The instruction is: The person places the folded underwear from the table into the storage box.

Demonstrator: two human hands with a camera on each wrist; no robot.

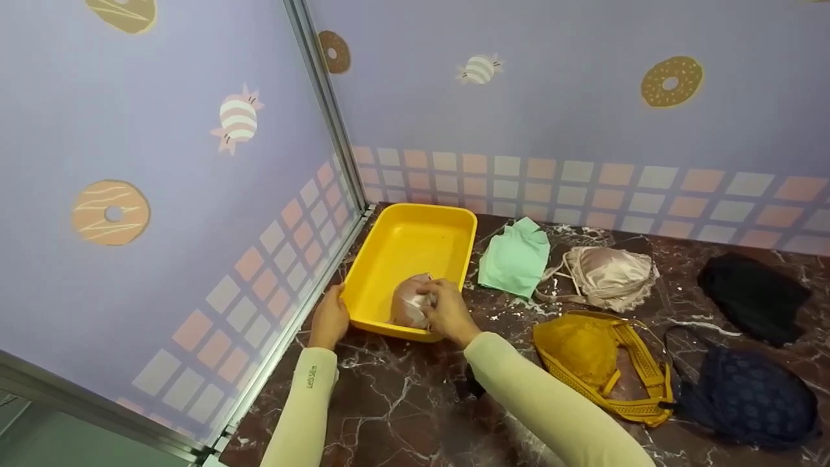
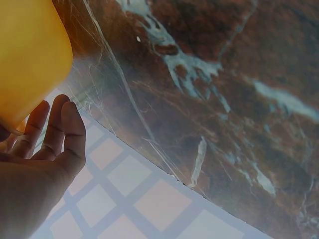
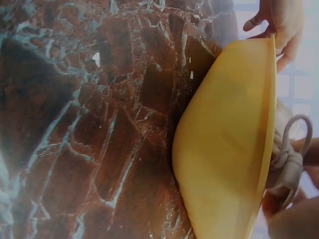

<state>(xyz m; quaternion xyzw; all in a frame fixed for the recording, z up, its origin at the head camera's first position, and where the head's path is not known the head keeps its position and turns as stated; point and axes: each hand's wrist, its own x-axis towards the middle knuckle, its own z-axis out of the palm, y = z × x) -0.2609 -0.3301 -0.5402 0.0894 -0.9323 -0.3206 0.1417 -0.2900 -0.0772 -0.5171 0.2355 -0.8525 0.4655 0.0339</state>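
A yellow plastic tray (image 1: 415, 227) stands on the dark marbled tabletop, near the corner of two panels. My left hand (image 1: 329, 319) grips its left rim near the front corner. In the left wrist view the left fingers (image 2: 72, 127) bend beside the tray's wall. A mauve satin bra (image 1: 407, 303), folded to one cup, lies in the tray's near end. My right hand (image 1: 449, 312) reaches over the right rim and pinches the bra's edge. In the right wrist view a thin strap loop (image 3: 294, 159) shows above the tray's rim, by the right fingers.
Right of the tray lie a mint green bra (image 1: 515, 259), a champagne lace-edged bra (image 1: 613, 275) and a mustard bra (image 1: 577, 350) with wide straps. Farther right are a black garment (image 1: 752, 295) and a navy bra (image 1: 752, 395). Patterned panels (image 1: 519, 117) rise behind and at left.
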